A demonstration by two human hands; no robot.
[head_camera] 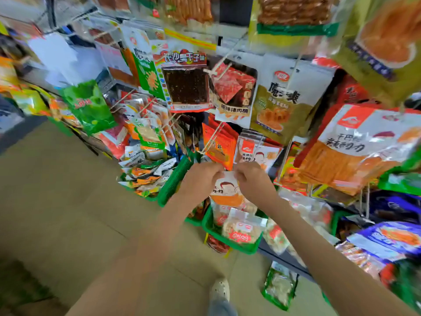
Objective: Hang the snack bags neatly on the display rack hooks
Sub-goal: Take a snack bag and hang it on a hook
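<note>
A small white and orange snack bag [227,190] with a cartoon face hangs between my two hands, low in front of the display rack. My left hand [201,179] pinches its top left corner. My right hand [254,179] pinches its top right corner. Just above and behind, matching bags [257,151] hang on a rack hook [210,142], beside orange bags [219,147]. The bag's top edge is hidden by my fingers.
Larger snack bags [280,99] hang on hooks all across the rack. Green baskets [175,179] of loose packets stand at floor level, one [230,245] right below my hands. A green bag [280,286] lies on the tan floor near my shoe [219,289].
</note>
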